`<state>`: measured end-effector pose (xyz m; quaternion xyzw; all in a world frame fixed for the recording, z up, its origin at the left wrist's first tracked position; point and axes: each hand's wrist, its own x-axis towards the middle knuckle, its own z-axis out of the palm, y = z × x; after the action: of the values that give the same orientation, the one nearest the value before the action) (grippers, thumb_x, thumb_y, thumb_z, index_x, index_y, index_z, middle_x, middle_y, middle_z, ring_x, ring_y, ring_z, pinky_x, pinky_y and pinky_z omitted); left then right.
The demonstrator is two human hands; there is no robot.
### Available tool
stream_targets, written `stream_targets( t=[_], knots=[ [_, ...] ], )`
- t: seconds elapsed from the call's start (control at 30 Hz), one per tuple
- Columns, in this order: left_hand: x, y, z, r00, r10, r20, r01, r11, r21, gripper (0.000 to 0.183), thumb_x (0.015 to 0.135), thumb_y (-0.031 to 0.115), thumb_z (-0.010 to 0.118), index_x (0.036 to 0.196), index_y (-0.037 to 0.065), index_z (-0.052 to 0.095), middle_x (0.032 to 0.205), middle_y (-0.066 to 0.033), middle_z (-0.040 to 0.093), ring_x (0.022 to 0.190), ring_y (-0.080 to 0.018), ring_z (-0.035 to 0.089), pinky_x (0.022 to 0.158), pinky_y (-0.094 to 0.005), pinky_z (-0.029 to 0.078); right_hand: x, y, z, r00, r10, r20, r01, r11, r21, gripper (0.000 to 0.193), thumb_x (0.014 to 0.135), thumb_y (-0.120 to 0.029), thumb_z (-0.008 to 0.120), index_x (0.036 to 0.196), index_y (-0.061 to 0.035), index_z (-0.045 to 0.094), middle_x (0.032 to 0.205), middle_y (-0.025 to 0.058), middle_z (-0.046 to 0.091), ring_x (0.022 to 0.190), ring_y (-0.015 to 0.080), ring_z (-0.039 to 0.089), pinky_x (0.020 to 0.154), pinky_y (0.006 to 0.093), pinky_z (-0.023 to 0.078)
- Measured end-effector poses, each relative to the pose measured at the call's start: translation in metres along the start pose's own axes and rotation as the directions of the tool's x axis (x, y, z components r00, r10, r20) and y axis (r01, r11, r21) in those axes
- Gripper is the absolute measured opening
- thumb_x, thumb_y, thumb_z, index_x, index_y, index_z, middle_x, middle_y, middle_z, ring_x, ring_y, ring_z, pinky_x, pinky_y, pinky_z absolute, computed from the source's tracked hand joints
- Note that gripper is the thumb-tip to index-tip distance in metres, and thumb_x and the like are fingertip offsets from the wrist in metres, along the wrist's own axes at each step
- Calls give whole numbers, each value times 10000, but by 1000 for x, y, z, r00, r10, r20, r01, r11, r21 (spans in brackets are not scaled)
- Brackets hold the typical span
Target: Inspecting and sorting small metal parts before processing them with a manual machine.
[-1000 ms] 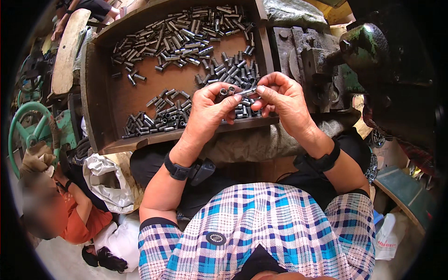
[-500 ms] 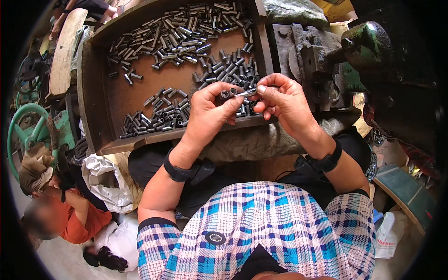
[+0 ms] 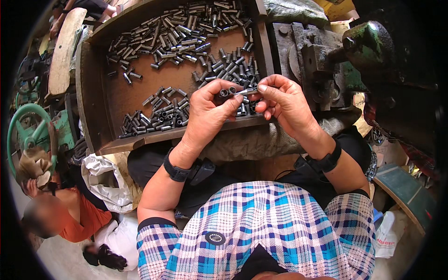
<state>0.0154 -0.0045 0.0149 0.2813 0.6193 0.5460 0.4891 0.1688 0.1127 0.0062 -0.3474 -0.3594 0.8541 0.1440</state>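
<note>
My left hand point(image 3: 211, 103) is closed around several short metal tubes point(image 3: 228, 91), two of them showing their round ends above the fingers. One more shiny metal tube point(image 3: 247, 91) lies crosswise between my hands, pinched by the left thumb at one end. The thumb and forefinger of my right hand point(image 3: 285, 99) grip its other end. Both hands are over the near right part of a wooden tray point(image 3: 182, 135). Loose tubes point(image 3: 182, 39) lie heaped along its far side, with further piles at the right point(image 3: 228, 70) and the near left point(image 3: 161, 114).
To the tray's right stands a dark, greasy machine point(image 3: 322, 60) with a green-stained cylinder point(image 3: 366, 41). A green handwheel point(image 3: 30, 133) is at the left. Two people sit at lower left, one in an orange shirt point(image 3: 86, 217). A white sack point(image 3: 109, 182) stands near them.
My hands stay nearly in place, the tube still held between them. At lower left, the person in orange has moved an arm up toward the head.
</note>
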Motion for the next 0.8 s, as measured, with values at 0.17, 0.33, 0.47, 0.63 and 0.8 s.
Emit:
stream_targets(
  t=[0.17,0.33,0.47,0.63,0.8],
  knots=[
    [-1,1,1,998,66,2,-65,990,122,160,827,89,665,951,-5,630,815,-3,577,632,-41,557,512,-177,464,-2,0,-2,998,43,37,-46,995,90,95,886,-109,577,931,-28,555,819,122,663,630,122,657,475,190,494],
    [0,-4,-1,959,268,88,-282,920,272,157,809,46,668,950,-12,629,844,-16,567,650,-48,561,510,-176,466,-5,-2,-2,995,79,61,-87,988,128,94,882,-103,584,930,-29,555,818,121,663,618,119,652,461,184,488],
    [1,1,-1,912,381,150,-405,784,470,156,797,23,669,943,-12,625,841,-21,569,634,-60,565,507,-181,473,-7,-4,2,1000,25,3,-25,999,41,110,868,-109,608,927,-25,567,796,109,662,572,100,632,443,172,468],
    [0,-1,-5,967,185,177,-236,914,331,127,785,3,672,890,-18,603,827,-29,583,602,-74,589,505,-192,485,-5,-12,-6,991,78,104,-64,989,-130,114,834,-109,654,875,-20,595,739,85,653,516,71,599,426,155,437],
    [-2,7,1,980,95,173,-124,979,162,151,769,16,692,865,-21,582,756,-35,586,572,-88,607,475,-189,475,-1,-13,-10,973,154,174,-141,986,-84,103,824,-103,664,844,-22,602,705,74,646,493,57,583,413,157,434]
  ],
)
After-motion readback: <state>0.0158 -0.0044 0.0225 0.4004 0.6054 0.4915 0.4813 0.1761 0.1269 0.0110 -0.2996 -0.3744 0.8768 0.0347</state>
